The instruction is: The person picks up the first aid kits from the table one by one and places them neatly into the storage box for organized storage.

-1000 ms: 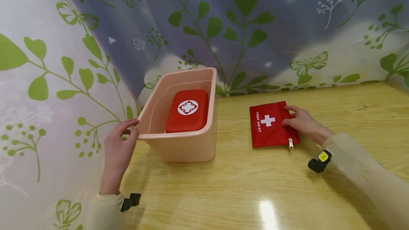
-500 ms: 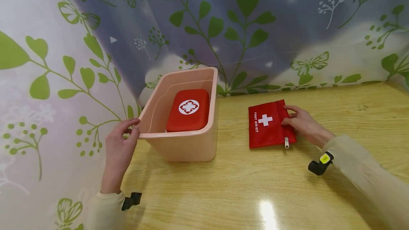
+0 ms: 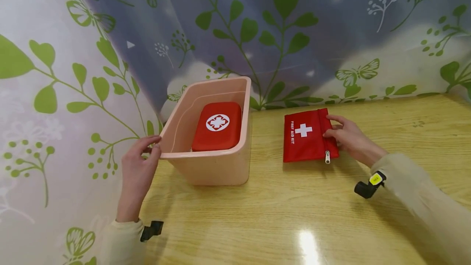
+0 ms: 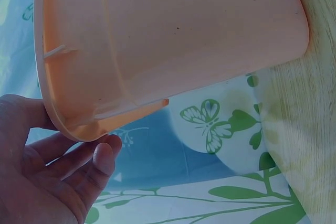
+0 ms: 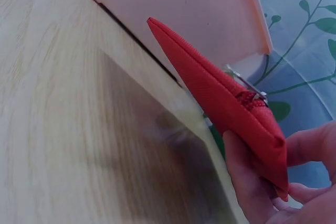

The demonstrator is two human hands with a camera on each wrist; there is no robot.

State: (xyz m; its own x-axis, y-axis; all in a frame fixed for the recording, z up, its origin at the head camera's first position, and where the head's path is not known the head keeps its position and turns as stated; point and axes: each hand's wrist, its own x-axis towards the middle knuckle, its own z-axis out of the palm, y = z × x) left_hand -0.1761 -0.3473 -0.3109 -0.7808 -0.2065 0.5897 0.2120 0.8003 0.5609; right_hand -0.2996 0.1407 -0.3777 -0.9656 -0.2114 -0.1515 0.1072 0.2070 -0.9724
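A red zippered first aid pouch (image 3: 304, 136) with a white cross is pinched at its right edge by my right hand (image 3: 351, 140). In the right wrist view the pouch (image 5: 220, 93) is tilted above the table, its shadow beneath. My left hand (image 3: 139, 171) holds the near left corner of a pink plastic bin (image 3: 217, 171). The left wrist view has the fingers (image 4: 105, 158) at the rim of the bin (image 4: 184, 30). Inside the bin rests a red hard case (image 3: 217, 128) with a white cross emblem.
The bin stands on a wood-grain table (image 3: 257, 224), close to the corner of a curtain (image 3: 316, 52) printed with leaves and butterflies. A second patterned surface (image 3: 66, 134) runs along the left side.
My right hand has lifted the pouch off the table and shifted it slightly left and away. The left hand stays at the bin's corner.
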